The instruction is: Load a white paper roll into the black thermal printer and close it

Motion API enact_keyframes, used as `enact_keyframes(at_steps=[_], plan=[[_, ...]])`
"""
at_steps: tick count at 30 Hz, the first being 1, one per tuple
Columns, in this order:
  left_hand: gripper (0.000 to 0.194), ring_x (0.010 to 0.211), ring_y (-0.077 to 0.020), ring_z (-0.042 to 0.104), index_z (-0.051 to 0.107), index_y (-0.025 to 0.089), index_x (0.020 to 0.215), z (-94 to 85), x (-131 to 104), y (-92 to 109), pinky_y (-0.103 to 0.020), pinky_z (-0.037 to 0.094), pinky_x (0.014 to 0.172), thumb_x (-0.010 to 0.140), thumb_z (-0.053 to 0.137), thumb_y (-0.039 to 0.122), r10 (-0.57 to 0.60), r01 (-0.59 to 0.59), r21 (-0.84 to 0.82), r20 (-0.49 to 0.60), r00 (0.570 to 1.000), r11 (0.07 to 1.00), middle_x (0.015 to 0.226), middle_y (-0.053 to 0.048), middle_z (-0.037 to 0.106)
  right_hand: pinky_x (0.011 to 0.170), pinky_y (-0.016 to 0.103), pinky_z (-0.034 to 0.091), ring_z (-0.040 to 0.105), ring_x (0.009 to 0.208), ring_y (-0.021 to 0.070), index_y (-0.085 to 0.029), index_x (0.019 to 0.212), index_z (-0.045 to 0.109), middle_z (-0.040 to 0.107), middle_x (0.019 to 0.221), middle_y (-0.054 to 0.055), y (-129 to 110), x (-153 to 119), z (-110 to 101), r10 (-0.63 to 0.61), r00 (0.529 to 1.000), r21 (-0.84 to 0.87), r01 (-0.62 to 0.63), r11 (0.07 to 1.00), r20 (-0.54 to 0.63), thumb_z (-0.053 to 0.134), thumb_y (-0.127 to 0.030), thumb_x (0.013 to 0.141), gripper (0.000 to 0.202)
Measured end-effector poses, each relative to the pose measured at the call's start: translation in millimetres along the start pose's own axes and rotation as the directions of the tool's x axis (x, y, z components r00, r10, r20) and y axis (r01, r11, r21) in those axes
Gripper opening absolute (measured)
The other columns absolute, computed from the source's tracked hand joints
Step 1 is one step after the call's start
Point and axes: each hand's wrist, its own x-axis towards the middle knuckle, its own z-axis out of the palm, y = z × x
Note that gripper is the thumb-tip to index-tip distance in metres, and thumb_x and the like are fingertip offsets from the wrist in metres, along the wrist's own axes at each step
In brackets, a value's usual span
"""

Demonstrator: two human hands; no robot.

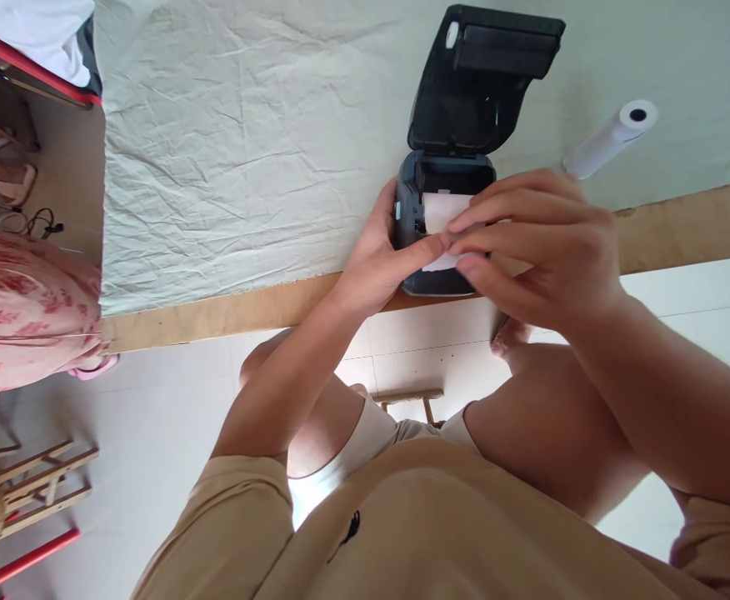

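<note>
A dark printer-like device (407, 196) stands at the table's front edge, its black lid (471, 92) tipped up and back. White paper (443, 212) lies inside the open compartment. Around the device's left side wraps my left hand (383, 250), its thumb reaching over onto the paper. My right hand (540, 242) is over the device's right side, fingers bent and fingertips close to the paper and the left thumb; whether they pinch the paper is hidden. A white paper roll (612, 137) with a dark core is behind my right hand.
A wrinkled pale green cloth (246, 150) covers the table, leaving a bare wooden front edge (227, 317). At the far left are a person's patterned pink clothing (27, 308), a wooden stool (46, 487) and a red bar (27, 562). My knees are below the table edge.
</note>
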Motion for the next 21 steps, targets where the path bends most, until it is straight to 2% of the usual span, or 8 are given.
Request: enact_keyframes(at_steps=[3, 5, 8, 10, 12, 14, 18, 21], plan=[[0.078, 0.149, -0.0447, 0.069, 0.061, 0.024, 0.146, -8.3, 8, -11, -0.063, 0.059, 0.122, 0.078, 0.094, 0.044, 0.052, -0.058, 0.083, 0.068, 0.996, 0.995, 0.136, -0.011, 0.074, 0.081, 0.046, 0.060, 0.078, 0.096, 0.0260, -0.030, 0.103, 0.073, 0.078, 0.098, 0.004, 19, -2, 1, -0.025, 0.972, 0.060, 0.040, 0.997, -0.232, 0.063, -0.037, 0.108, 0.013], [0.079, 0.145, -0.0441, 0.071, 0.061, 0.023, 0.148, -10.3, 10, -14, -0.064, 0.061, 0.119, 0.078, 0.093, 0.045, 0.070, -0.079, 0.115, 0.081, 0.994, 0.990, 0.136, -0.012, 0.074, 0.083, 0.045, 0.059, 0.075, 0.112, 0.0292, -0.031, 0.129, 0.069, 0.074, 0.127, 0.009, 32, -3, 2, 0.074, 0.956, 0.086, -0.051, 0.995, -0.285, 0.064, -0.052, 0.107, 0.030], [0.074, 0.141, -0.0425, 0.074, 0.065, 0.023, 0.143, -9.2, 9, -14, -0.063, 0.064, 0.116, 0.078, 0.092, 0.045, 0.083, -0.091, 0.132, 0.061, 0.995, 0.987, 0.131, -0.011, 0.076, 0.102, 0.052, 0.061, 0.067, 0.143, 0.0345, -0.042, 0.157, 0.049, 0.058, 0.168, 0.008, 45, -3, 3, 0.256, 0.957, 0.196, -0.228, 0.954, -0.136, 0.064, -0.062, 0.105, 0.057], [0.071, 0.140, -0.0428, 0.074, 0.067, 0.023, 0.139, -7.5, 7, -12, -0.062, 0.064, 0.116, 0.077, 0.093, 0.045, 0.077, -0.081, 0.117, 0.035, 0.996, 0.990, 0.126, -0.010, 0.076, 0.113, 0.055, 0.059, 0.066, 0.150, 0.0341, -0.044, 0.157, 0.048, 0.066, 0.162, 0.005, 51, -3, 3, 0.300, 0.951, 0.337, -0.260, 0.905, -0.071, 0.060, -0.059, 0.107, 0.054], [0.068, 0.141, -0.0432, 0.074, 0.069, 0.023, 0.135, -6.0, 6, -10, -0.061, 0.064, 0.116, 0.076, 0.095, 0.046, 0.070, -0.071, 0.089, 0.014, 0.997, 0.994, 0.122, -0.009, 0.076, 0.108, 0.055, 0.062, 0.075, 0.136, 0.0338, -0.042, 0.149, 0.058, 0.078, 0.139, 0.006, 55, -3, 2, 0.284, 0.953, 0.459, -0.205, 0.864, -0.109, 0.060, -0.063, 0.106, 0.047], [0.068, 0.141, -0.0428, 0.074, 0.070, 0.023, 0.130, -4.5, 4, -8, -0.059, 0.064, 0.117, 0.073, 0.099, 0.046, 0.067, -0.067, 0.055, 0.007, 0.998, 0.996, 0.123, -0.009, 0.077, 0.105, 0.056, 0.064, 0.078, 0.126, 0.0340, -0.041, 0.141, 0.066, 0.079, 0.129, 0.007, 57, -6, 3, 0.296, 0.948, 0.480, -0.208, 0.852, -0.114, 0.061, -0.068, 0.106, 0.044], [0.065, 0.142, -0.0408, 0.075, 0.071, 0.026, 0.126, 1.8, -1, -3, -0.054, 0.064, 0.117, 0.075, 0.102, 0.052, 0.050, -0.050, -0.012, -0.014, 0.999, 0.999, 0.128, -0.007, 0.078, 0.110, 0.055, 0.065, 0.077, 0.127, 0.0319, -0.038, 0.146, 0.063, 0.074, 0.146, 0.009, 52, -13, 9, 0.367, 0.924, 0.420, -0.377, 0.826, 0.107, 0.061, -0.078, 0.106, 0.056], [0.046, 0.139, -0.0378, 0.077, 0.071, 0.025, 0.120, 9.1, -5, 2, -0.053, 0.065, 0.113, 0.092, 0.091, 0.055, 0.019, -0.022, -0.074, -0.046, 0.999, 0.997, 0.120, -0.005, 0.079, 0.096, 0.048, 0.068, 0.078, 0.109, 0.0262, -0.036, 0.156, 0.054, 0.075, 0.142, 0.010, 50, -15, 11, 0.386, 0.895, 0.429, -0.446, 0.786, 0.222, 0.065, -0.083, 0.103, 0.071]])
